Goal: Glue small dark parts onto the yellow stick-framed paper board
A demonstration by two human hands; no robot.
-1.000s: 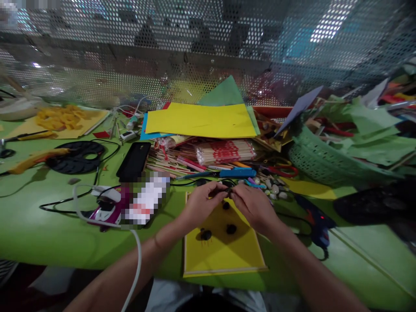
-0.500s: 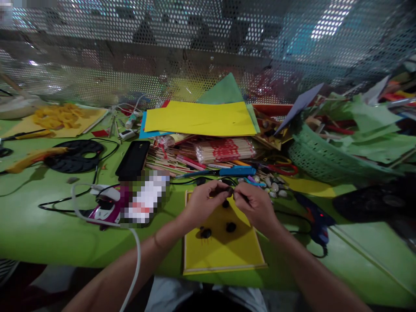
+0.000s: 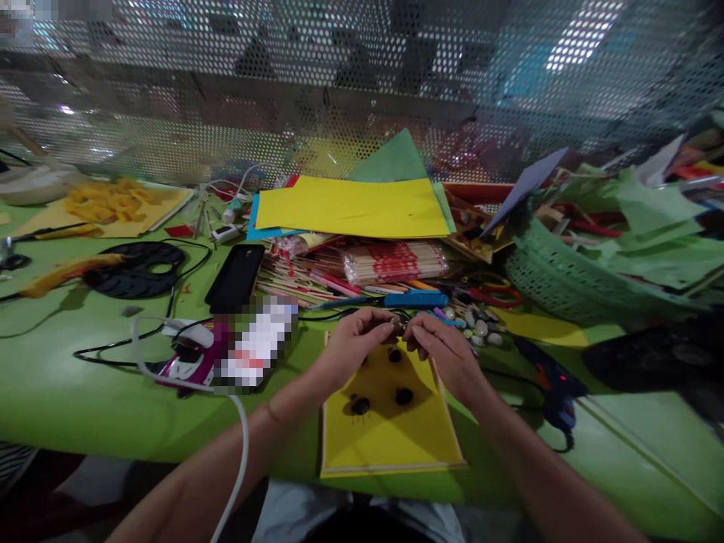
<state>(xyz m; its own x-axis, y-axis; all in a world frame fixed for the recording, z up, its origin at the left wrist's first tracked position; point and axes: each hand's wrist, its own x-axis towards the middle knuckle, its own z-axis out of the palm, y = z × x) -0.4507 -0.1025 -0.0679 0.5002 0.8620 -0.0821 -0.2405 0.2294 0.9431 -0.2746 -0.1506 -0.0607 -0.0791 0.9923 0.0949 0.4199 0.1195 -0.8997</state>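
While the left hand [image 3: 360, 339] seemingly pinches a small dark bit [image 3: 397, 323] above the yellow board's [image 3: 390, 449] far end, the right hand [image 3: 445, 343] hovers beside it, can't tell if gripping; looks like fiddly fingertip work, next move probably wants steadiness.

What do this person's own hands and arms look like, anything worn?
No gloves show on the left hand or right hand. The left forearm and right forearm are sleeveless, no watch visible. A faint line crosses the left forearm; unclear what.
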